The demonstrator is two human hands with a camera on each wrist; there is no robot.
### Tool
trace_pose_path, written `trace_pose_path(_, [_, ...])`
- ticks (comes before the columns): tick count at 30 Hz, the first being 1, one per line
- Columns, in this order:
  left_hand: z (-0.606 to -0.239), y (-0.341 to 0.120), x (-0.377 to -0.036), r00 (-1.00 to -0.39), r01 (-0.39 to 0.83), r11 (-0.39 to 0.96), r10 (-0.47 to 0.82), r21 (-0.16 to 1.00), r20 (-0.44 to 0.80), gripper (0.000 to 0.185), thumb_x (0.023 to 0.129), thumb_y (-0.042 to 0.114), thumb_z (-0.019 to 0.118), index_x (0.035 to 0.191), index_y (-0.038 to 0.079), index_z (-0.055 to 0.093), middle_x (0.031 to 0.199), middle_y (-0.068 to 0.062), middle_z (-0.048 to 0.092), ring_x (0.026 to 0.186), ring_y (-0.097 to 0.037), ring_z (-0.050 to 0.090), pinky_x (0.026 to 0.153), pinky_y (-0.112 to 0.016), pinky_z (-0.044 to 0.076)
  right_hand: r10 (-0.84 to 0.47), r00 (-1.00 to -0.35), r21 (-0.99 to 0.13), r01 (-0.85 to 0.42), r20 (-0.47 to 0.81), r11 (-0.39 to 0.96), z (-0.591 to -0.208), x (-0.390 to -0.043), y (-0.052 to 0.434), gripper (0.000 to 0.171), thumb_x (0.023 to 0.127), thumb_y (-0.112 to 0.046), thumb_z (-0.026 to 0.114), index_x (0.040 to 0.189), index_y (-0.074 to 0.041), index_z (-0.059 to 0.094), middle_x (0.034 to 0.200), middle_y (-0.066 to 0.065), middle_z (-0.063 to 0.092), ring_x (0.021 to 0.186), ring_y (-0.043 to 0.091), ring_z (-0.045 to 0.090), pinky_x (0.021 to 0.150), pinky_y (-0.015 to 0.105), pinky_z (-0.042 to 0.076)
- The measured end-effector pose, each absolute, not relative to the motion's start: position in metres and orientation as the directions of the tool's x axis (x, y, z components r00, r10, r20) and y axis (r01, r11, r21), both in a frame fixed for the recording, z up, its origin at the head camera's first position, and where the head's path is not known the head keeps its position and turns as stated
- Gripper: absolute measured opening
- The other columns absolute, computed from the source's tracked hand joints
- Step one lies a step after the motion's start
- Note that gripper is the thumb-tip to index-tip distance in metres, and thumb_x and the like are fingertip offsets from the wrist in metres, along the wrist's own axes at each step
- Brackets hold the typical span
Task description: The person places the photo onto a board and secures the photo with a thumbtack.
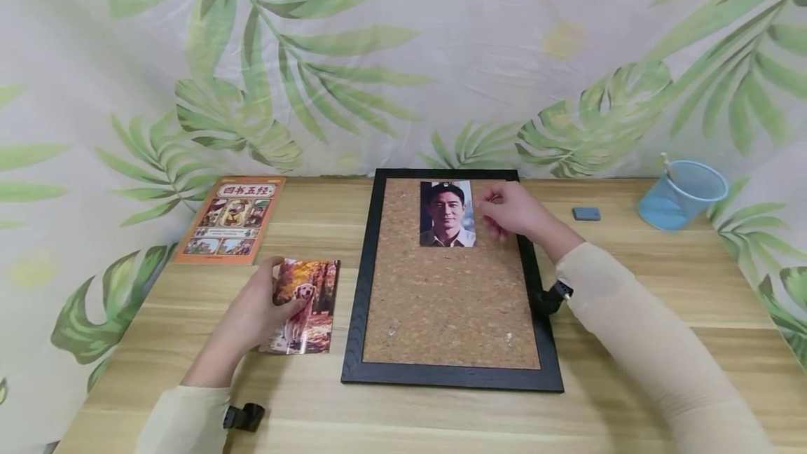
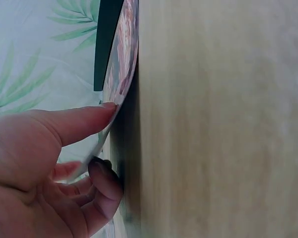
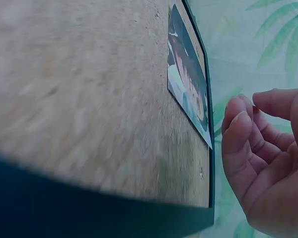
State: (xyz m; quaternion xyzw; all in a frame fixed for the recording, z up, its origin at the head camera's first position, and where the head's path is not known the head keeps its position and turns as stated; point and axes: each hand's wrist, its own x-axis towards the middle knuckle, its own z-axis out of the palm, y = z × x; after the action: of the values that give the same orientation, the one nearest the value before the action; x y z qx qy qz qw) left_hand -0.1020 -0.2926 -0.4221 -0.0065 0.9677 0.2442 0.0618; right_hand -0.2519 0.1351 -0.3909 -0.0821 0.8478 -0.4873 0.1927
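Note:
A photo of a golden dog among autumn leaves (image 1: 324, 307) is pinched by my left hand (image 1: 255, 307), thumb on its face and fingers beneath. It bends upward at the held end in the left wrist view. On the cork board (image 1: 454, 307), near the top, lies a portrait photo (image 1: 446, 219) with a small pin at its upper edge. Just right of that portrait is my right hand (image 1: 513, 209), thumb and forefinger close together and the other fingers curled. I cannot tell whether something tiny sits between those fingertips (image 3: 236, 106).
Small clear pins (image 1: 391, 333) stick in the board's lower corners. Its black frame (image 1: 450, 374) lies on the wooden table (image 1: 296, 398). An orange booklet (image 1: 230, 219) sits back left; a blue-grey eraser-like block (image 1: 586, 214) and a blue mesh cup (image 1: 671, 202) are at right.

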Motion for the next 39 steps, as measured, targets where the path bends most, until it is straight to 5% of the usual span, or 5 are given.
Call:
trace_pose_path(6, [-0.423,-0.297,-0.098,-0.996,0.006,0.873,0.051,0.487,-0.079,0.059,0.087,0.025,0.070,0.134,0.001,0.045,0.128,-0.023,0.052,0.113,-0.042,0.051,0.094,-0.057,0.041,-0.348,-0.909,-0.838,0.004,-0.231,0.546,-0.389,-0.235,0.157,0.026,0.098,-0.021,0.052,0.102,0.004,0.054,0.073,0.019,0.061,0.053,0.025,0.059,0.047,0.037,0.051])
trace_pose_path(10, [-0.420,-0.303,-0.096,-0.997,0.027,0.854,0.060,0.519,-0.048,0.048,0.092,0.024,0.063,0.134,0.005,0.050,0.109,-0.017,0.058,0.080,-0.028,0.060,0.069,-0.040,0.051,-0.347,-0.908,-0.813,-0.013,-0.234,0.582,-0.388,-0.224,0.173,0.025,0.098,-0.022,0.052,0.103,0.003,0.056,0.080,0.020,0.062,0.056,0.025,0.060,0.050,0.039,0.052])
trace_pose_path(15, [-0.412,-0.308,-0.094,-0.996,0.067,0.788,0.085,0.612,0.000,0.040,0.098,0.025,0.054,0.134,0.008,0.051,0.083,-0.008,0.055,0.053,-0.012,0.048,0.045,-0.028,0.042,-0.366,-0.904,-0.814,-0.034,-0.223,0.580,-0.388,-0.206,0.193,0.026,0.098,-0.022,0.054,0.103,0.003,0.059,0.079,0.019,0.061,0.057,0.026,0.059,0.051,0.039,0.051])
trace_pose_path(29, [-0.398,-0.288,-0.097,-0.989,0.135,0.646,0.134,0.751,0.063,0.039,0.097,0.024,0.056,0.135,0.019,0.054,0.092,-0.008,0.060,0.063,-0.015,0.051,0.049,-0.027,0.045,-0.376,-0.918,-0.649,-0.212,-0.123,0.730,-0.409,-0.157,0.239,0.011,0.091,-0.020,0.064,0.091,-0.009,0.067,0.077,0.001,0.061,0.066,0.013,0.054,0.058,0.025,0.046])
trace_pose_path(39, [-0.404,-0.251,-0.109,-0.954,0.190,0.553,0.299,0.811,0.019,0.046,0.094,0.020,0.060,0.139,0.018,0.050,0.098,-0.006,0.060,0.065,-0.016,0.051,0.049,-0.028,0.045,-0.318,-0.934,-0.613,-0.156,-0.163,0.774,-0.425,-0.132,0.259,0.007,0.089,-0.018,0.066,0.090,-0.012,0.065,0.074,-0.002,0.060,0.065,0.012,0.054,0.057,0.024,0.045])
